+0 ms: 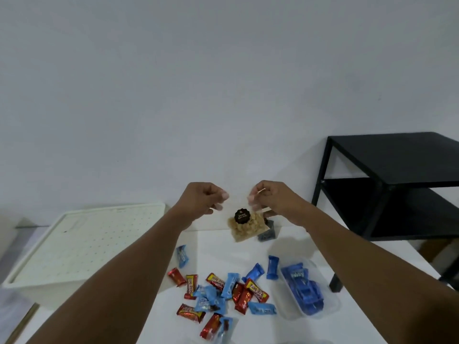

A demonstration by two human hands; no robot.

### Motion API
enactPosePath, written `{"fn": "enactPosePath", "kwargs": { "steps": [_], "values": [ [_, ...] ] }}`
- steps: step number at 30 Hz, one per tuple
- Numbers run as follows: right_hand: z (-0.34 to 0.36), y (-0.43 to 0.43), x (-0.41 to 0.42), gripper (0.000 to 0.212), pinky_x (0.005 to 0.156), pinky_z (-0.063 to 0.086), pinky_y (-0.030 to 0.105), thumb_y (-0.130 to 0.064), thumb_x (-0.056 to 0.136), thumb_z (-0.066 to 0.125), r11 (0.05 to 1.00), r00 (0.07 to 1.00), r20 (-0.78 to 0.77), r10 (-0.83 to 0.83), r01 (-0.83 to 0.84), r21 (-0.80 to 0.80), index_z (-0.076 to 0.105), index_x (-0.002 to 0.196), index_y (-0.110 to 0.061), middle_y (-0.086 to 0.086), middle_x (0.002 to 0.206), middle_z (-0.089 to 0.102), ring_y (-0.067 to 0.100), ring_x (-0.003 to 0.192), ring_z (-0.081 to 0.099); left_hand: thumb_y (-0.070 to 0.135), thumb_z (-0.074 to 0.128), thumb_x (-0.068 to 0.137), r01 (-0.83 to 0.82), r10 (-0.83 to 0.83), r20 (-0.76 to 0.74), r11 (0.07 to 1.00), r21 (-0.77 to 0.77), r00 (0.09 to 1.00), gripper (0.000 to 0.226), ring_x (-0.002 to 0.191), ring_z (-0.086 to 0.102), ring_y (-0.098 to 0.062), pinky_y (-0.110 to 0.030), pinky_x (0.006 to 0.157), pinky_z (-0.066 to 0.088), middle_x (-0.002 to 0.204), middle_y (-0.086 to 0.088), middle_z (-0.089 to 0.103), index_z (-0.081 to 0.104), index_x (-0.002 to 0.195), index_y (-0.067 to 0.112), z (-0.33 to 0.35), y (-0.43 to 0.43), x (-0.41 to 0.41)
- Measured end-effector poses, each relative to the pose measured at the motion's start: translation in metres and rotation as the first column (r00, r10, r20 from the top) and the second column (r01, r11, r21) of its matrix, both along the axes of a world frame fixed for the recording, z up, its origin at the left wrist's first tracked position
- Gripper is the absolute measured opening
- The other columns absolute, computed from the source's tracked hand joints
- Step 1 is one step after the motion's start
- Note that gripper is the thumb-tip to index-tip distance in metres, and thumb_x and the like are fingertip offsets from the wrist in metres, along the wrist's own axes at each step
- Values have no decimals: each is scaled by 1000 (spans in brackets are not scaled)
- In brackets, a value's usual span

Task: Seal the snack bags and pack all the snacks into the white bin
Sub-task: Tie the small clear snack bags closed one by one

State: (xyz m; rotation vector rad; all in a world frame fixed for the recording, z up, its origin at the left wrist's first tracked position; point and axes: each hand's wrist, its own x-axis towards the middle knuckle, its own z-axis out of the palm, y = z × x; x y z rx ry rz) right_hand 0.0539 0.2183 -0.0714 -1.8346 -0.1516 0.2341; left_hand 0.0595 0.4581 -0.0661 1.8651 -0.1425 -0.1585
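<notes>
Snack bag point(244, 228) aloft in left hand point(202, 198) and right hand point(272, 198) pinch

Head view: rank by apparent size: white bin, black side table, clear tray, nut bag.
1-2. white bin and black side table: similar; the table is cropped and farther off, so unranked.
3. clear tray
4. nut bag
</notes>
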Motion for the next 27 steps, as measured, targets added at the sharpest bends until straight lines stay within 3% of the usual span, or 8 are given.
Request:
{"fn": "enactPosePath", "kwargs": {
  "steps": [2,6,10,14,18,24,27],
  "values": [
    [4,2,-2,26,78,58,37,-32,89,72,1000,1000,10,-8,8,27,67,100,-9,7,98,77,19,89,74,29,78,85,17,-17,-17,999,-49,1000,22,78,73,-14,-28,72,54,83,0,75,75,93,9,3,-5,1],
    [9,3,-5,20,74,56,38,-28,93,69,990,998,39,-53,47,135,62,87,-10,14,90,74,23,86,72,32,81,82,9,-20,-57,984,-179,998,33,82,74,-16,-31,76,54,88,0,74,74,100,5,7,-11,3],
    [14,1,-8,21,76,49,39,-26,92,69,976,998,25,-61,54,211,56,82,-13,15,90,72,24,89,71,22,78,85,-27,-7,-105,947,-321,994,23,88,74,-22,-31,77,53,91,-3,74,73,102,8,3,-10,1],
    [17,4,-11,19,75,46,38,-30,90,70,981,998,19,-67,63,186,62,81,-16,10,84,71,21,82,70,21,73,90,-35,21,-52,956,-290,998,9,83,72,-18,-31,75,51,87,-4,73,72,92,12,-1,-14,-3],
    [20,10,-12,18,69,46,31,-28,89,73,988,995,74,-66,55,141,65,81,-14,4,76,69,15,71,65,22,73,89,1,-2,-5,963,-269,1000,9,79,71,-16,-31,75,49,82,-3,71,72,90,13,3,-20,-7],
    [28,13,-9,24,61,47,25,-29,92,71,998,976,205,-70,67,19,64,76,-12,2,65,65,11,60,60,23,73,88,-2,-30,-93,943,-334,995,10,79,71,-21,-32,74,50,84,-3,70,72,91,14,5,-20,-13],
    [30,14,-9,23,60,46,25,-32,88,74,997,974,210,-80,78,19,68,77,-12,2,65,67,11,61,62,27,74,88,14,-35,-71,963,-268,997,16,73,67,-15,-30,70,46,78,2,67,71,95,12,6,-22,-14]
  ]
}}
